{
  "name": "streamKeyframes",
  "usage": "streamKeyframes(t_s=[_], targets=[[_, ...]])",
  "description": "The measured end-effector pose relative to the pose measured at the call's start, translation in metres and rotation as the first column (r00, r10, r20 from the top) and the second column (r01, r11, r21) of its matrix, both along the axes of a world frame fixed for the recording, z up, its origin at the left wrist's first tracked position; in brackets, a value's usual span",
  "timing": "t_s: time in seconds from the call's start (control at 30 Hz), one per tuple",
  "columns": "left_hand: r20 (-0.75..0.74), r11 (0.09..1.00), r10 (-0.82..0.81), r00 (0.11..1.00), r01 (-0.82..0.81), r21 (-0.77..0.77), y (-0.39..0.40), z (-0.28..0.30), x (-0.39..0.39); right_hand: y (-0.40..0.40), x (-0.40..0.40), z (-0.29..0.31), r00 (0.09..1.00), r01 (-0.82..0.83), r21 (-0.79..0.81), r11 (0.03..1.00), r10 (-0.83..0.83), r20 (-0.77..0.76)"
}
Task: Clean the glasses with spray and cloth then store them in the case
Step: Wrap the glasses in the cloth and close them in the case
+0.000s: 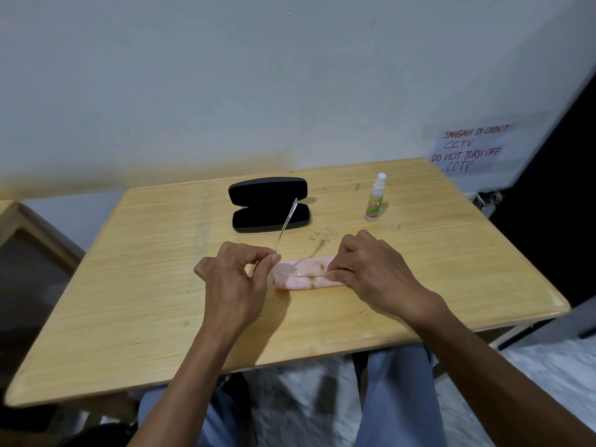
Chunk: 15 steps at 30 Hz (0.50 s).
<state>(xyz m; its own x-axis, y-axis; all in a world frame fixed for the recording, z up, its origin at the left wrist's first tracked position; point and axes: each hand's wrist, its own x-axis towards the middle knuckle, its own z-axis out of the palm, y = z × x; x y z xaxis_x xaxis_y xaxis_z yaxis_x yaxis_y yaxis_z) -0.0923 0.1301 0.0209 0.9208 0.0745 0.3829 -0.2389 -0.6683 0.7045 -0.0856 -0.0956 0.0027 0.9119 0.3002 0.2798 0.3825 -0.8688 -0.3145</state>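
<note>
Left hand curled over the pale wooden table, thumb and forefinger pinched shut on the hinge end of the thin clear-framed glasses, one slim temple arm raised and pointing toward the open black hard-shell case. Glasses held low over, perhaps touching, the folded pink cleaning cloth with brownish marks, between both hands at the table's middle. Judged light, stiff yet fragile, lenses slippery and easily smeared; best taken at frame corners and hinges, never on the lens faces. Right hand laid knuckles-up, wrist angled in from the right, fingertips closed on the other frame end; exact contact there hidden beneath the fingers. Farther right and back, well apart, small clear spray bottle with white nozzle and green label, upright.
</note>
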Motion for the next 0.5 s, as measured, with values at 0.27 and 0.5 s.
streamKeyframes(t_s=[0.27,0.5], targets=[[-0.004,0.917,-0.124,0.992,0.116,0.381,-0.013,-0.004,0.01,-0.007,-0.009,-0.008,0.989,0.14,0.303,0.943,-0.122,-0.078],[-0.097,0.731,-0.207,0.974,0.22,0.647,-0.03,-0.006,0.014,-0.037,-0.025,0.001,0.948,0.318,0.449,0.835,-0.283,-0.146]])
